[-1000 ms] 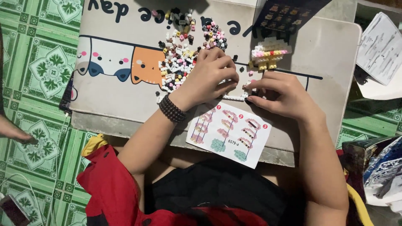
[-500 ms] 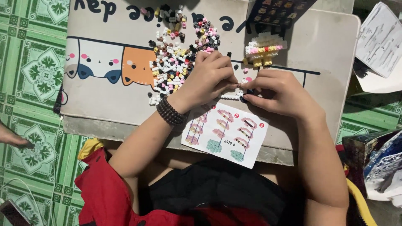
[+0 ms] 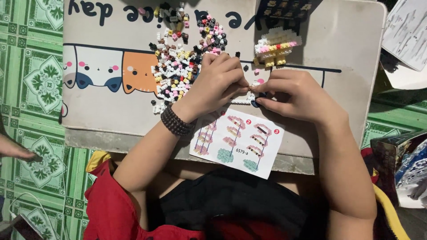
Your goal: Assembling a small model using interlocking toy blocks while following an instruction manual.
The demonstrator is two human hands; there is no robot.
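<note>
- Both hands meet over the middle of the lap table (image 3: 356, 53), fingertips pinched together on a tiny block piece (image 3: 250, 91), white with a dark bit at its lower edge; it is mostly hidden between the fingers.
- Left hand (image 3: 220, 82) curls in from the left, thumb and forefinger nipping the piece; a dark beaded bracelet (image 3: 175, 121) sits on that wrist.
- Right hand (image 3: 296, 95) comes in from the right, fingers bent, gripping the same piece from the other side.
- Just left of the hands, a loose heap of small blocks (image 3: 178, 66): white, black, pink, yellow, red.
- Above the right hand stands a part-built model (image 3: 275, 46), white with a pink band and yellow blocks below.
- An instruction sheet (image 3: 238, 142) lies under the wrists, at the table's near edge.
- The table is pale, printed with cartoon cats (image 3: 111, 73).
- Green patterned floor tiles (image 3: 31, 66) to the left; papers (image 3: 407, 35) at the upper right.
</note>
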